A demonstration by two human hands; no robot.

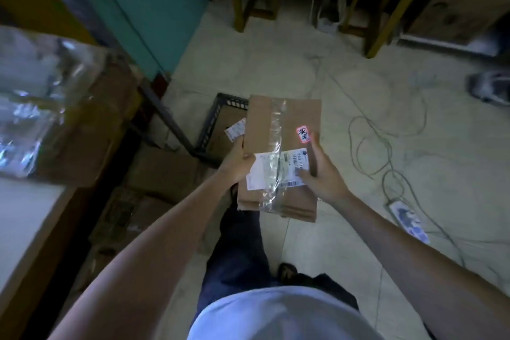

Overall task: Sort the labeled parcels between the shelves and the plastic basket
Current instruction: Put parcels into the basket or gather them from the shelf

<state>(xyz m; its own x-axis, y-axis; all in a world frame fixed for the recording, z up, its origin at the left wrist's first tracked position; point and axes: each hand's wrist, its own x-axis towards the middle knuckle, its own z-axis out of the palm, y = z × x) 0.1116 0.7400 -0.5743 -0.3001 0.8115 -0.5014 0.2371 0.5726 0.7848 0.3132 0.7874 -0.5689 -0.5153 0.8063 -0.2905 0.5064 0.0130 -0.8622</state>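
A flat cardboard parcel (278,157) is held above the floor (345,85) by both hands: the left hand (236,159) is closed on its left edge, the right hand (321,171) on its right edge. A white shipping label (276,171) under clear tape is stuck across it, its print too blurred to be read. A small red-bordered sticker (303,134) carries handwritten characters. A dark plastic basket (212,124) stands on the floor beyond, holding another labelled box (225,132).

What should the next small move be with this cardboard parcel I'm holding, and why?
Probably lower it forward into the black plastic basket. Both the left hand and right hand grip the cardboard parcel directly above the basket, which already holds another labeled parcel.
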